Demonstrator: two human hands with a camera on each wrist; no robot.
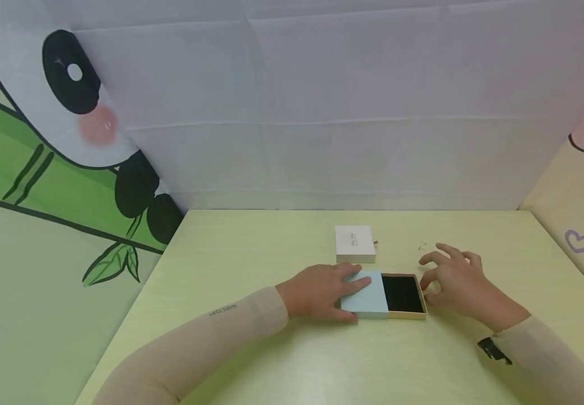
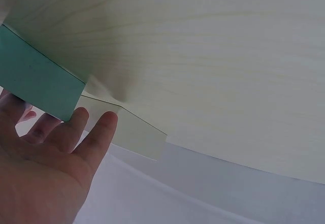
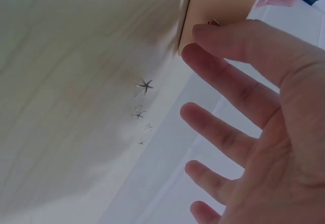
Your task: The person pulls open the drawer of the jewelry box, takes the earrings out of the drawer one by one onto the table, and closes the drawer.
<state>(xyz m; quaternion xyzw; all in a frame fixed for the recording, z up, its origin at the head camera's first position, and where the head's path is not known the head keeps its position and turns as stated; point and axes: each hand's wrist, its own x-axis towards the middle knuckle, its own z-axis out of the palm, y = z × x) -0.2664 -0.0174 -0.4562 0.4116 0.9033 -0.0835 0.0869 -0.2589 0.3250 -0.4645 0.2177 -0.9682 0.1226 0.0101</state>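
Observation:
A pale blue sliding gift box lies on the table, its drawer pulled partly out to the right. The drawer has a yellowish rim and a black lining. My left hand grips the blue sleeve, thumb along the near side and fingers over the top and far side. At the drawer's outer end, the thumb and index finger of my right hand come together at a small brown pull tab, which the thumb partly hides. The other right fingers are spread apart.
Behind the blue box stands a white box with a small tab on its right side. Several small silver star-shaped pieces, like stud earrings, lie on the table beyond my right hand. A white cloth hangs behind the table.

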